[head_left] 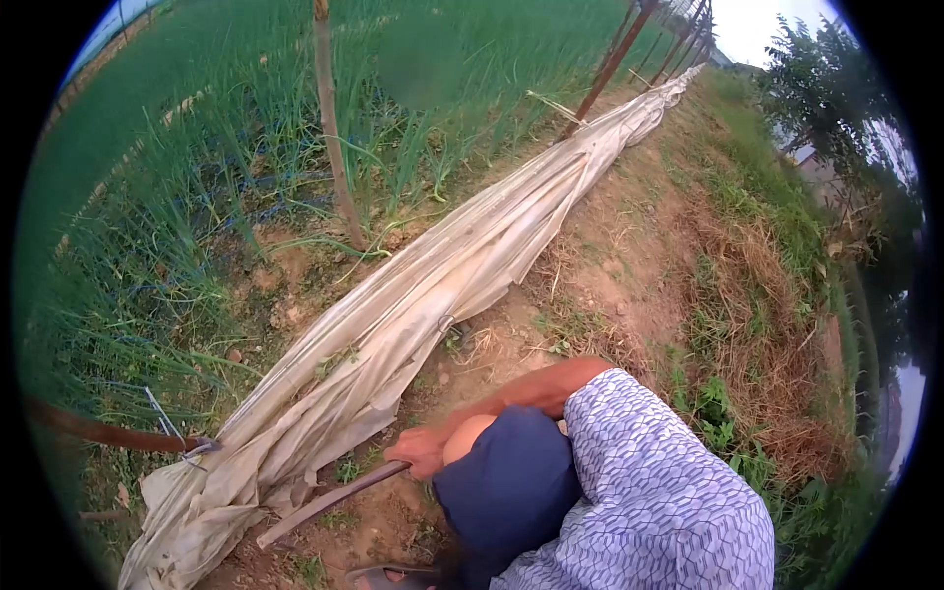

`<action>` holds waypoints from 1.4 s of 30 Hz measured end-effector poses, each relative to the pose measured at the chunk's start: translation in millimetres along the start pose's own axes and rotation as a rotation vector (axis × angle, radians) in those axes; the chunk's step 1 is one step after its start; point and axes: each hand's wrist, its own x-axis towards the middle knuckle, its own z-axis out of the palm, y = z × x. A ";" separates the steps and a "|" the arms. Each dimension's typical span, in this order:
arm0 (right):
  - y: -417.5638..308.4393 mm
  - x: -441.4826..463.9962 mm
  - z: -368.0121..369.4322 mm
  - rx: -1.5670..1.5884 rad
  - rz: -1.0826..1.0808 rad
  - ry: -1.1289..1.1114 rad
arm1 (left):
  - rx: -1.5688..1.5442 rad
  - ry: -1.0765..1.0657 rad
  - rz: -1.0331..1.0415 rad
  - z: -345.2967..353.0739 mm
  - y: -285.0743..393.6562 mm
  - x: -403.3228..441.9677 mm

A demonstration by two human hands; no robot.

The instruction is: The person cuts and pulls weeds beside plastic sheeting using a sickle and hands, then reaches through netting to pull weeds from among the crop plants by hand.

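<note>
My right hand (421, 450) is closed around one end of a brown wooden stick (334, 502). The stick slants down and left, its far end close to the bunched pale sheeting (393, 344). My right forearm passes beside a bent knee in dark blue cloth (516, 477). A patterned white and blue sleeve (649, 442) covers the upper arm. My left hand is out of view.
Green leafy plants (236, 167) grow left of the sheeting. A wooden post (334, 138) stands there, and a rusty bar (108, 429) reaches the sheeting at lower left. Dry grass (767, 324) lies right. A sandalled foot (393, 577) rests at the bottom.
</note>
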 end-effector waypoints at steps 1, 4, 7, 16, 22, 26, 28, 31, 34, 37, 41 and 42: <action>-7.0 2.6 -3.8 -0.009 0.031 0.011 | -0.032 -0.018 -0.025 -5.5 -13.7 -12.2; -13.1 8.7 -9.3 0.011 0.109 -0.056 | -0.142 -0.068 -0.137 -23.5 -61.6 -70.0; -7.6 16.7 4.6 0.063 0.304 -0.074 | -0.284 -0.052 -0.253 -26.9 -105.0 -142.8; -7.6 8.8 52.8 0.230 0.372 -0.050 | -0.429 0.234 -0.249 -67.5 -181.7 -198.6; -65.7 62.5 28.2 0.200 0.556 -0.042 | 0.096 0.608 -0.033 -134.6 -212.2 -97.4; -53.1 87.7 31.0 -0.004 0.449 -0.026 | 0.384 0.883 -0.052 -178.2 -210.9 -46.7; -68.6 100.8 32.7 -0.104 0.429 -0.102 | 0.461 0.842 -0.243 -208.8 -200.0 -30.6; -75.5 106.0 40.5 -0.131 0.461 -0.084 | 0.507 0.711 -0.421 -235.3 -224.6 -28.3; -102.5 114.3 41.9 -0.148 0.526 -0.117 | 0.440 0.691 -0.325 -243.2 -250.1 -21.9; -137.5 122.7 34.8 -0.053 0.638 -0.129 | 0.386 0.732 -0.273 -244.2 -270.7 -12.8; -170.9 130.9 22.8 -0.141 0.668 -0.117 | 0.173 0.759 -0.261 -255.9 -266.0 -24.2; -174.9 133.7 23.1 -0.148 0.652 -0.100 | 0.173 0.780 -0.246 -256.6 -271.2 -30.2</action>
